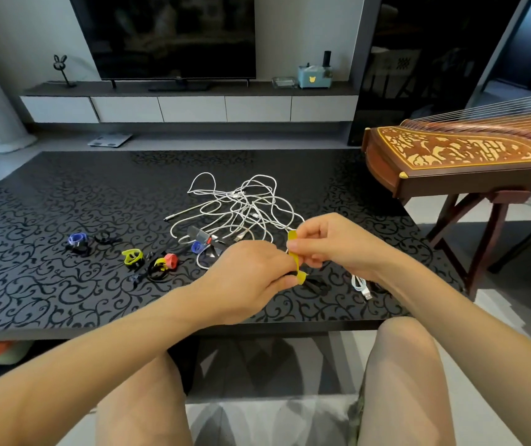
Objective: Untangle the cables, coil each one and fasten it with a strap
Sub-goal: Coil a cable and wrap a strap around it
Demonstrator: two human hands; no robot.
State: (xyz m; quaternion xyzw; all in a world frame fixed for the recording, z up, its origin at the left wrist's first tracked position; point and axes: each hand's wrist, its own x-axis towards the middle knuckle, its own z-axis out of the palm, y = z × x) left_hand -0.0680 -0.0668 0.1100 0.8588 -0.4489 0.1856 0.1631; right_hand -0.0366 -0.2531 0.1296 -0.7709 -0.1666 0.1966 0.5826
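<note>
Black scroll-patterned table [65, 194] before a television [167, 33]; zither [450, 152] at 2 o'clock. Tangled white cables [241, 207] at 12 o'clock of the hands. Left hand [251, 272] curled round the yellow strap [293, 252] at its lower end, right hand [328, 246] pinching its top.

1 left hand [248, 272], 1 right hand [331, 246], 1 yellow strap [293, 243], 1 tangle of white cables [245, 204], 1 zither [450, 152]

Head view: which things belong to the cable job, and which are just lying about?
Job: yellow strap, held by left hand and right hand; white cable tangle; small white cable; spare straps.
Lying about: TV; zither; scale; blue box.
</note>
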